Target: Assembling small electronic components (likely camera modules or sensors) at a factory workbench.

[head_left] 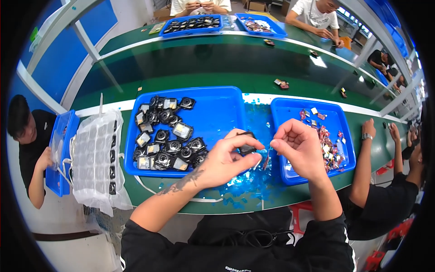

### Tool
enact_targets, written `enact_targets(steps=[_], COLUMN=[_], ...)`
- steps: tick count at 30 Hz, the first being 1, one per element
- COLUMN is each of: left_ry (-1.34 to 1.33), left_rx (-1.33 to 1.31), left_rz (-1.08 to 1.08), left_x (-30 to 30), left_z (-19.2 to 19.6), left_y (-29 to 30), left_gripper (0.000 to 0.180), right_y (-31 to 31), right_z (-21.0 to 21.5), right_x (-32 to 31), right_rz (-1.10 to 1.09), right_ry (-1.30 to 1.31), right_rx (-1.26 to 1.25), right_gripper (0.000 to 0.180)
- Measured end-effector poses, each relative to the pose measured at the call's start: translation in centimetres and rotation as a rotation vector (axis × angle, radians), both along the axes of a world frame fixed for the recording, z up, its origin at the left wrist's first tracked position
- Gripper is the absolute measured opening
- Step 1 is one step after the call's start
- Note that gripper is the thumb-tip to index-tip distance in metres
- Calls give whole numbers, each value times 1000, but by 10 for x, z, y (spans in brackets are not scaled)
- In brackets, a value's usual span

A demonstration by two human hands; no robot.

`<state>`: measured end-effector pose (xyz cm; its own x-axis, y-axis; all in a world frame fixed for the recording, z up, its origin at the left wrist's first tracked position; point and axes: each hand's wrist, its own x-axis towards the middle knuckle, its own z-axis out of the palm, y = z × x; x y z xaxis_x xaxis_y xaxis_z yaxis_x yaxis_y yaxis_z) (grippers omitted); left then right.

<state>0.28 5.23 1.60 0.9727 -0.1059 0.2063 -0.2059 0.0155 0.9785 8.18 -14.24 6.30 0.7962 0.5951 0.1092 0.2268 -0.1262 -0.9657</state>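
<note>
My left hand (pixel 222 161) grips a small black housing (pixel 246 143), which looks like a square watch case, between thumb and fingers. Close to its right, my right hand (pixel 300 147) is closed in a pinch; whatever sits between the fingertips is too small to make out. Below both hands, many bits of shiny blue film (pixel 247 183) lie scattered on the green table. Behind my left hand, a big blue tray (pixel 213 102) holds several black housings (pixel 173 146), some showing round centres, others pale flat faces. Partly behind my right hand, a smaller blue tray (pixel 290 106) contains small reddish and white parts (pixel 333 149).
Clear plastic blister trays (pixel 90 154) stand at the left, some pockets filled with black parts. A white strap (pixel 204 200) lies by the near table edge. Across the green conveyor belt (pixel 190 63), carrying a few small parts, people work at more blue trays. Co-workers sit on both sides.
</note>
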Motion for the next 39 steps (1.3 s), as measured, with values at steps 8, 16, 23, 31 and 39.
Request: enact_targets(steps=[8, 16, 23, 31, 39], left_ry=[23, 165, 302, 242, 151], left_rx=[52, -58, -281, -374, -333], left_rz=[84, 174, -110, -62, 83], left_x=[-4, 0, -3, -2, -6], left_z=[-5, -9, 1, -10, -3], left_y=[1, 3, 2, 1, -3], left_gripper=[13, 11, 16, 27, 41], right_y=[24, 12, 5, -8, 14], right_z=[-19, -20, -21, -39, -14], right_x=[-12, -21, -13, -13, -29], right_rz=[46, -14, 8, 75, -123], right_ry=[-89, -504, -214, 99, -176], right_rx=[-8, -205, -66, 406, -19], right_gripper=[11, 15, 24, 15, 17])
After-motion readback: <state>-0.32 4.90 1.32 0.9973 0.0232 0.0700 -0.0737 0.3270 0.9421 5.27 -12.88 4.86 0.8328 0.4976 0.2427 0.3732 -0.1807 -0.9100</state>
